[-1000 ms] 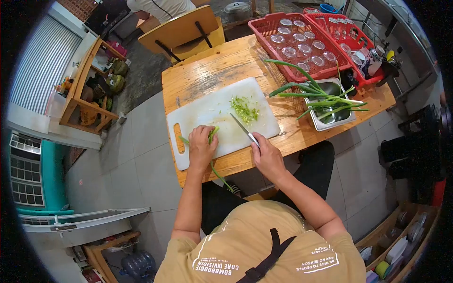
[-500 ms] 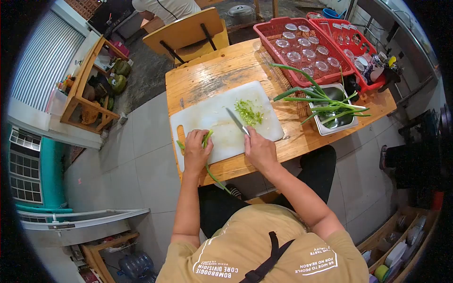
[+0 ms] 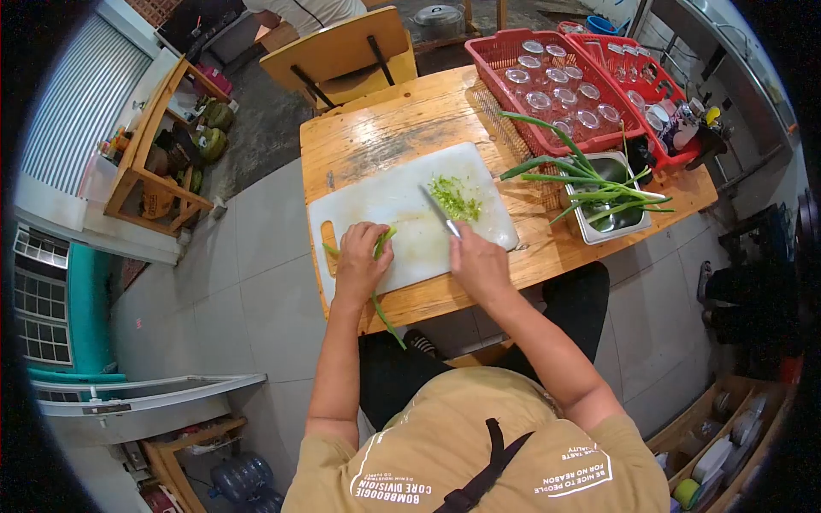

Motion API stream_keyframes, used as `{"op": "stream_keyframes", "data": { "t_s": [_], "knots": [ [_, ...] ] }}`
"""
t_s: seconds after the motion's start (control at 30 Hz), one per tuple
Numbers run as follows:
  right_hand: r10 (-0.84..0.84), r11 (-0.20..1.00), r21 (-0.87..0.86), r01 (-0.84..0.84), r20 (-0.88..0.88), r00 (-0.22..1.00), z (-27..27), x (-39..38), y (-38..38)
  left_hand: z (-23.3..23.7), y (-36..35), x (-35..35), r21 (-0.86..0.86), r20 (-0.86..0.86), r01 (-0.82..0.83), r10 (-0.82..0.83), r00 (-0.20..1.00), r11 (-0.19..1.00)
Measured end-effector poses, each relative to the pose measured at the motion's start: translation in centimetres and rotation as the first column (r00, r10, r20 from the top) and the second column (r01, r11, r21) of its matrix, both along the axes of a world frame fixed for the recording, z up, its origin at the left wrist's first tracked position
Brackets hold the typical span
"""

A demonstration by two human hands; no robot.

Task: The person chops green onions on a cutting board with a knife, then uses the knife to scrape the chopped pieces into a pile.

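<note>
My left hand (image 3: 361, 261) presses a green onion stalk (image 3: 382, 242) onto the white cutting board (image 3: 376, 198); the stalk's long leaf hangs off the table's near edge. My right hand (image 3: 479, 263) grips a knife (image 3: 440, 211) whose blade points away from me across the board, its tip by a pile of chopped green onion (image 3: 453, 197). The blade lies to the right of the stalk, not touching it.
A steel tray (image 3: 612, 224) holds several whole green onions (image 3: 590, 181) at the right of the wooden table (image 3: 385, 137). Two red crates (image 3: 505, 81) of glass jars stand behind it. A wooden chair (image 3: 346, 53) is at the far side; another person sits beyond.
The knife swung between the pile and the stalk and now lies with its tip near the pile. My left hand stayed on the stalk.
</note>
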State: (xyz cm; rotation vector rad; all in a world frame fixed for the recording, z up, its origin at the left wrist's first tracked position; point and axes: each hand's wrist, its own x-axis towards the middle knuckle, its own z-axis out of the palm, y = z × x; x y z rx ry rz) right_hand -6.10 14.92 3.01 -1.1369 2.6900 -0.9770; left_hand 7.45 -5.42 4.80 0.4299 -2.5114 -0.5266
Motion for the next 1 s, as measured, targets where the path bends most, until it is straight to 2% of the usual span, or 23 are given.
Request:
{"op": "stream_keyframes", "data": {
  "t_s": [0.13, 0.2, 0.23, 0.37, 0.47, 0.57, 0.6, 0.67, 0.7, 0.77, 0.9, 0.97, 1.0],
  "knots": [
    [-0.018, 0.997, -0.079, 0.019, 0.009, 1.000, 2.0, 1.4, 3.9, -0.8, 1.0, -1.9, 0.007, 0.007, 0.089, -0.089, 0.996, 0.996],
    [0.055, 0.991, -0.120, -0.056, -0.014, 0.998, 2.0, 3.1, 5.3, -1.1, 1.5, -2.7, 0.007, -0.001, 0.104, -0.104, 0.995, 0.995],
    [0.069, 0.993, -0.096, -0.066, 0.028, 0.997, 1.8, 3.7, 5.8, -1.1, 1.7, -2.9, 0.019, -0.001, 0.093, -0.093, 0.996, 0.996],
    [0.047, 0.996, -0.077, -0.045, 0.024, 0.999, 0.2, 3.7, 7.1, -0.7, 1.6, -2.5, 0.094, 0.037, 0.019, -0.023, 0.999, 0.995],
    [-0.027, 0.999, -0.037, 0.030, 0.070, 0.997, 1.4, 2.2, 7.8, -0.9, 1.2, -2.3, 0.096, 0.030, 0.060, -0.063, 0.998, 0.994],
    [-0.003, 0.979, -0.196, 0.048, 0.225, 0.974, 1.8, 2.0, 8.2, -1.4, 2.5, -2.9, 0.081, -0.006, 0.115, -0.114, 0.993, 0.990],
    [-0.003, 0.981, -0.189, 0.048, 0.232, 0.973, 1.9, 2.2, 8.4, -1.5, 3.1, -3.0, 0.088, 0.000, 0.112, -0.113, 0.994, 0.990],
    [-0.034, 0.967, -0.208, 0.146, 0.462, 0.886, 2.1, 2.8, 8.5, -1.6, 3.9, -3.6, 0.096, 0.006, 0.104, -0.105, 0.994, 0.990],
    [-0.039, 0.967, -0.207, 0.150, 0.463, 0.886, 2.2, 3.0, 8.6, -1.8, 4.2, -3.8, 0.097, 0.006, 0.108, -0.110, 0.994, 0.989],
    [-0.040, 0.969, -0.177, 0.170, 0.569, 0.821, 2.3, 3.7, 8.9, -2.2, 4.6, -4.1, 0.115, 0.021, 0.065, -0.068, 0.997, 0.991],
    [-0.020, 0.939, -0.289, 0.186, 0.495, 0.869, 1.0, 4.4, 8.9, -2.3, 5.0, -4.5, 0.103, 0.020, 0.050, -0.053, 0.998, 0.993],
    [0.024, 0.926, -0.362, 0.108, 0.340, 0.940, 0.7, 4.3, 8.8, -2.3, 5.2, -4.6, 0.114, 0.040, 0.018, -0.023, 0.999, 0.993],
    [0.025, 0.926, -0.363, 0.108, 0.341, 0.940, 1.0, 4.3, 8.7, -2.4, 5.4, -4.7, 0.113, 0.042, 0.018, -0.022, 0.999, 0.993]
  ]
}}
